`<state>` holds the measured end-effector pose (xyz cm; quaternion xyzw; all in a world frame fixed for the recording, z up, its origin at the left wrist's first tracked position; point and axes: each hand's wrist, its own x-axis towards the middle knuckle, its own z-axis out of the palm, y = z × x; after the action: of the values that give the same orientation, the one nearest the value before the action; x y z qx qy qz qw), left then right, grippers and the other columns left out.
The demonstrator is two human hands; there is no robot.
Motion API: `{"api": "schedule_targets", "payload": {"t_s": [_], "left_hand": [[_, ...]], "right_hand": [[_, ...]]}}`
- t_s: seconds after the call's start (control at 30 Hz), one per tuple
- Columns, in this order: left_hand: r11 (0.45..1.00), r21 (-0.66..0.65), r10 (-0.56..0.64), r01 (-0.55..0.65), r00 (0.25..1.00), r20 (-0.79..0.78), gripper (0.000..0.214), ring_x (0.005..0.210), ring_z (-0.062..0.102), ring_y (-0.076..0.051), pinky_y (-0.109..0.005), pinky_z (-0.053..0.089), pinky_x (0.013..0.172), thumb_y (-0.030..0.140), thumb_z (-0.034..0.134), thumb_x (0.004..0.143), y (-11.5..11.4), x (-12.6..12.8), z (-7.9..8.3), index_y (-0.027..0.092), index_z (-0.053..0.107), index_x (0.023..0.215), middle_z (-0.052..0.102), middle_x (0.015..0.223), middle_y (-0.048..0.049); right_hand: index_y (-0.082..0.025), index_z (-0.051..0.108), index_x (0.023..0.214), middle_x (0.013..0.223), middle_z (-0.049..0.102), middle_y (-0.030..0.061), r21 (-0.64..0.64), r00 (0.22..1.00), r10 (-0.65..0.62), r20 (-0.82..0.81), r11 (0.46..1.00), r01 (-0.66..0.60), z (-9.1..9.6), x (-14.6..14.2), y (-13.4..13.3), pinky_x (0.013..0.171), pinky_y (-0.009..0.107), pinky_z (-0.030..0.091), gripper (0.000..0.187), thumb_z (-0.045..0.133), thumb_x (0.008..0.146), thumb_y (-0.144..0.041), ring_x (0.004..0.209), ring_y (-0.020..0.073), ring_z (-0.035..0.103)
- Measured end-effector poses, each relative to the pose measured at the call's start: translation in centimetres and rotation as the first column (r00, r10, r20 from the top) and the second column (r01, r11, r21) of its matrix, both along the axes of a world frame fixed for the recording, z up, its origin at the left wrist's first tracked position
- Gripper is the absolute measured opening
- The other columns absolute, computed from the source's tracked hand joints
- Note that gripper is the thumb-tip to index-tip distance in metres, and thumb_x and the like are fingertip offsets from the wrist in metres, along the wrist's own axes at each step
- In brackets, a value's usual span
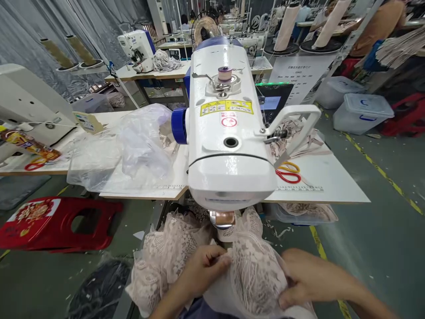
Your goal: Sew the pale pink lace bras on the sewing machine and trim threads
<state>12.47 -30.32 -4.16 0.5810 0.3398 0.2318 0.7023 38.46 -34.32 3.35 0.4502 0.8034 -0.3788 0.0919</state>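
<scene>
Both my left hand (203, 271) and right hand (307, 275) pinch lace (257, 268) that points longways at the machine (229, 177) marked "NO OIL".

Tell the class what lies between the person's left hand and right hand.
In the head view, a pale lace piece lies between the left hand and the right hand, held by both.
</scene>
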Motion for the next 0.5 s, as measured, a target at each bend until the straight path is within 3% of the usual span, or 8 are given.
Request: {"api": "schedule_targets", "payload": {"t_s": [0.07, 0.13, 0.23, 0.3, 0.33, 0.4, 0.5], "left_hand": [[0.996, 0.087, -0.032, 0.036, 0.998, -0.045, 0.038, 0.060, 0.033, -0.010, -0.023, 0.024, 0.053, 0.052, 0.056, 0.083, 0.4, 0.6, 1.4, 0.016, 0.053, 0.071, 0.039, 0.063, 0.0040], [0.985, 0.166, -0.032, 0.044, 0.997, -0.074, 0.028, 0.058, 0.033, -0.010, -0.023, 0.024, 0.053, 0.042, 0.054, 0.084, 0.5, 1.3, 2.4, 0.017, 0.053, 0.073, 0.038, 0.061, 0.0049], [0.947, 0.315, -0.034, 0.061, 0.995, -0.091, 0.028, 0.057, 0.033, -0.009, -0.024, 0.024, 0.053, 0.035, 0.049, 0.091, 0.3, 1.9, 3.1, 0.018, 0.048, 0.068, 0.038, 0.059, 0.0050], [0.915, 0.393, -0.062, 0.089, 0.995, -0.082, 0.032, 0.056, 0.033, -0.009, -0.023, 0.024, 0.053, 0.034, 0.047, 0.094, 0.3, 2.0, 3.6, 0.018, 0.044, 0.066, 0.039, 0.059, 0.0048], [0.906, 0.413, -0.068, 0.098, 0.994, -0.085, 0.033, 0.055, 0.033, -0.009, -0.023, 0.024, 0.053, 0.035, 0.047, 0.094, 0.4, 2.0, 3.8, 0.018, 0.044, 0.066, 0.039, 0.059, 0.0050], [0.909, 0.411, -0.014, 0.067, 0.991, -0.132, 0.035, 0.054, 0.034, -0.008, -0.023, 0.024, 0.052, 0.038, 0.049, 0.093, 1.0, 1.7, 4.2, 0.018, 0.046, 0.064, 0.039, 0.057, 0.0049], [0.921, 0.380, 0.186, -0.083, 0.952, -0.242, 0.039, 0.052, 0.038, -0.010, -0.023, 0.027, 0.050, 0.043, 0.058, 0.087, 2.7, 0.7, 4.6, 0.018, 0.049, 0.058, 0.044, 0.053, 0.0038]], "right_hand": [[-0.019, 0.074, 0.086, 0.073, 0.070, 0.0037, 0.099, 0.998, -0.055, 0.043, 0.994, 0.050, -0.9, 1.0, 0.7, 0.061, 0.030, 0.051, 0.038, 0.074, 0.076, -0.055, 0.065, 0.0226, 0.065], [-0.019, 0.072, 0.104, 0.097, 0.073, 0.0105, 0.240, 0.983, -0.182, 0.008, 0.955, 0.175, -1.5, 1.4, 1.0, 0.073, 0.036, 0.054, 0.046, 0.069, 0.080, -0.058, 0.084, 0.0285, 0.068], [-0.022, 0.055, 0.137, 0.136, 0.058, 0.0170, 0.366, 0.925, -0.329, -0.189, 0.851, 0.378, -1.6, 0.8, 1.2, 0.100, 0.045, 0.048, 0.066, 0.068, 0.082, -0.057, 0.120, 0.0325, 0.058], [-0.024, 0.050, 0.142, 0.145, 0.050, 0.0160, 0.362, 0.899, -0.294, -0.326, 0.839, 0.406, -1.5, -0.2, 1.6, 0.109, 0.046, 0.040, 0.073, 0.068, 0.081, -0.060, 0.131, 0.0318, 0.049], [-0.024, 0.055, 0.136, 0.140, 0.055, 0.0145, 0.333, 0.890, -0.245, -0.386, 0.862, 0.382, -1.6, -0.7, 2.0, 0.109, 0.044, 0.040, 0.067, 0.067, 0.082, -0.062, 0.129, 0.0305, 0.051], [-0.021, 0.069, 0.107, 0.108, 0.070, 0.0090, 0.237, 0.854, -0.173, -0.491, 0.917, 0.322, -1.8, -1.7, 3.2, 0.095, 0.036, 0.048, 0.046, 0.058, 0.088, -0.062, 0.103, 0.0240, 0.063], [-0.017, 0.063, 0.071, 0.065, 0.059, -0.0003, 0.122, 0.800, -0.257, -0.542, 0.918, 0.377, -2.5, -2.8, 5.3, 0.064, 0.025, 0.044, 0.050, 0.048, 0.095, -0.059, 0.062, 0.0134, 0.054]]}}
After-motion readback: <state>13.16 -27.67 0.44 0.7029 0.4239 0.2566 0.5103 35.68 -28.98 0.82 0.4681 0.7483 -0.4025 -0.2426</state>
